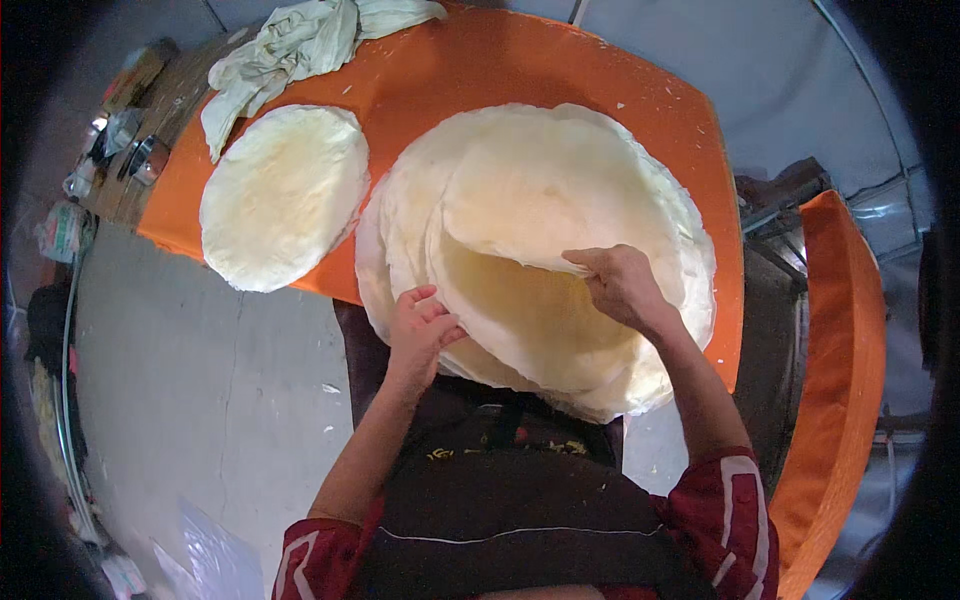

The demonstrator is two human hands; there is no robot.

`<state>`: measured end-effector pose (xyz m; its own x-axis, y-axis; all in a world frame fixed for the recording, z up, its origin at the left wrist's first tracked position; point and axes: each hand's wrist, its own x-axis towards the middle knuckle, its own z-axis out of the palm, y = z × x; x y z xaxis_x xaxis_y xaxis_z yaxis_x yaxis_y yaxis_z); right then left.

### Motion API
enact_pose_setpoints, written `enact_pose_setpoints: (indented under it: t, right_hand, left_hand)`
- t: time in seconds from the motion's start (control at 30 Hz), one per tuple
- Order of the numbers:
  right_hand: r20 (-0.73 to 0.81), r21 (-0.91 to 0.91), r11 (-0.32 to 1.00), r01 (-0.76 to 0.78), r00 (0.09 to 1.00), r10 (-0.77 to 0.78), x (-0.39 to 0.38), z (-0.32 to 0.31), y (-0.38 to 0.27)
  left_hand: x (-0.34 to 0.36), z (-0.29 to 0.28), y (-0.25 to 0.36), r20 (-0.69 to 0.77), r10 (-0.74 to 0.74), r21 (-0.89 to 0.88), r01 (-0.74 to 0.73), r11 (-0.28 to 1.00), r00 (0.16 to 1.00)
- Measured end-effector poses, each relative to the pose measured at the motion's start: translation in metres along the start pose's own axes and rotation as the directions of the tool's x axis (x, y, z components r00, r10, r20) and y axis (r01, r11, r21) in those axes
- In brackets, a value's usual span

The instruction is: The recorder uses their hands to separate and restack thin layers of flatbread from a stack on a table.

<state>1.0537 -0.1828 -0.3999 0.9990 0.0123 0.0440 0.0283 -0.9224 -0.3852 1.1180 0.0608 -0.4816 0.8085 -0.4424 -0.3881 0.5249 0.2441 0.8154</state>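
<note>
A wide pile of thin, round, pale flatbread sheets (400, 190) lies on an orange-covered table (500, 55) in front of me. My right hand (622, 285) pinches the near edge of the top flatbread sheet (560, 195), which is lifted and folded away from me. Beneath it the yellowish face of another sheet (540, 315) shows. My left hand (420, 330) rests at the pile's near left edge, fingers spread and touching the sheets, gripping nothing. Left of the pile sits a smaller stack of round flatbread (285, 195).
A crumpled whitish cloth (290, 50) lies at the table's far left corner. An orange padded panel (835, 390) stands at the right. A metal pot (148, 160) and other items sit on a wooden surface (190, 95) at the far left. Clear plastic (215, 555) lies on the floor.
</note>
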Motion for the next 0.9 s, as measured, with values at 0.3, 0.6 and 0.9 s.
enact_pose_setpoints:
  t: [0.3,0.6,0.9]
  right_hand:
    - [0.001,0.062,0.991,-0.118,0.993,0.118,-0.031,0.055,-0.049]
    - [0.111,-0.065,0.998,-0.017,0.994,0.024,-0.025,0.061,-0.044]
    - [-0.087,-0.039,0.999,-0.028,0.996,0.024,-0.033,0.080,-0.049]
  left_hand:
    - [-0.005,0.017,-0.008,0.090,0.007,-0.294,0.020,0.956,0.996]
    - [0.007,0.017,-0.016,0.213,-0.073,-0.142,0.104,0.984,0.974]
    - [0.017,0.028,-0.030,0.013,-0.074,-0.251,0.075,0.965,0.997]
